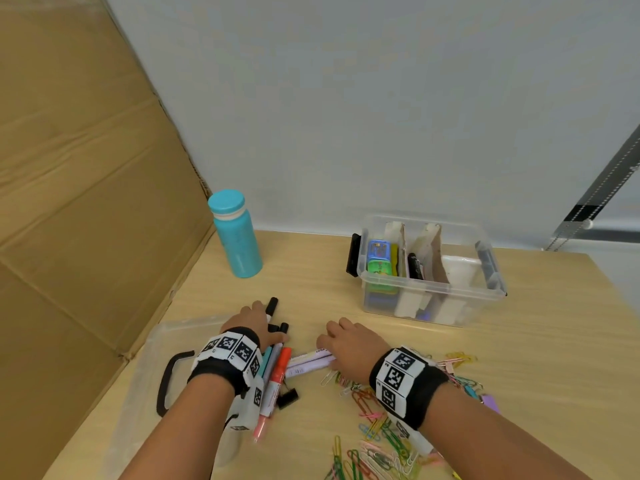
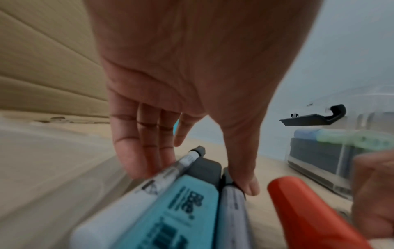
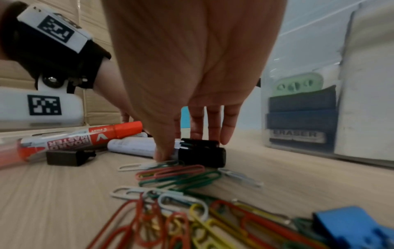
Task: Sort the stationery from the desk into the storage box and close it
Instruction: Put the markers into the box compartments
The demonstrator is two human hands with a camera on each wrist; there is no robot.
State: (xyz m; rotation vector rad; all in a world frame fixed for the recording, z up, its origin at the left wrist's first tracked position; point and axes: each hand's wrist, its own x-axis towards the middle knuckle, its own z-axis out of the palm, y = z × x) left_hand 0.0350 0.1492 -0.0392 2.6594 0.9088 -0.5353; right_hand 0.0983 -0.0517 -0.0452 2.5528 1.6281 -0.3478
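Observation:
My left hand (image 1: pixel 266 327) (image 2: pixel 196 178) pinches a bundle of pens (image 2: pixel 170 205) lying on the desk: a white one, a teal one and a grey one, fingers on their left, thumb on their right. A red board marker (image 1: pixel 280 372) (image 3: pixel 85 138) lies loose beside them. My right hand (image 1: pixel 332 344) (image 3: pixel 187 148) pinches two pale markers with black caps (image 1: pixel 311 362) (image 3: pixel 200 151) between thumb and fingers. The clear storage box (image 1: pixel 429 296) stands open at the back right, with cardboard dividers, erasers on its left and a dark pen in the middle.
The box's clear lid (image 1: pixel 156 348) with a black handle lies under my left arm. Several coloured paper clips (image 1: pixel 381 431) (image 3: pixel 181 175) and a black binder clip (image 1: pixel 287 398) lie near the front. A teal bottle (image 1: pixel 235 233) stands behind; a cardboard sheet (image 1: pixel 86 185) walls the left.

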